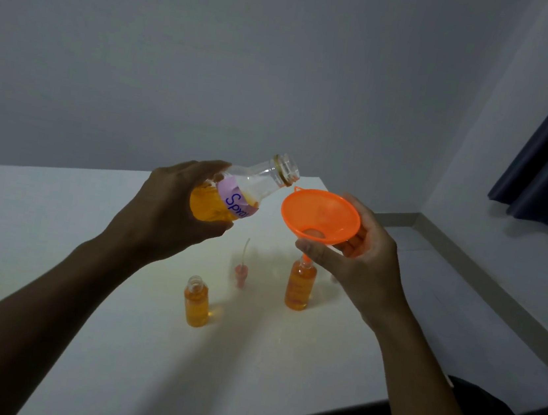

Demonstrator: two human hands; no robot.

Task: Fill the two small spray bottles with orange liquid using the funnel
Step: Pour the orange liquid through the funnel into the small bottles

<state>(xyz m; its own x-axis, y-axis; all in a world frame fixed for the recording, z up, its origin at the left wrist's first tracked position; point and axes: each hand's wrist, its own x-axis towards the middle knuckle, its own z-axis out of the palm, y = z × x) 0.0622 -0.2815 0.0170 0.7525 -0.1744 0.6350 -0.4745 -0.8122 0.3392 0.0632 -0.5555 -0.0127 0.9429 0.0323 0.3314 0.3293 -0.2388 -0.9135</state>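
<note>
Item: pouring stage. Risk, as we judge it: the right small bottle (299,289) looks nearly full, so more liquid could overflow, and the tilted funnel (319,216) could tip it. Our left hand (175,209) grips the large bottle (254,184), mouth just beside the funnel rim. Our right hand (359,262) holds the funnel, spout in that bottle's neck. The left small bottle (197,305) stands open below the left hand.
</note>
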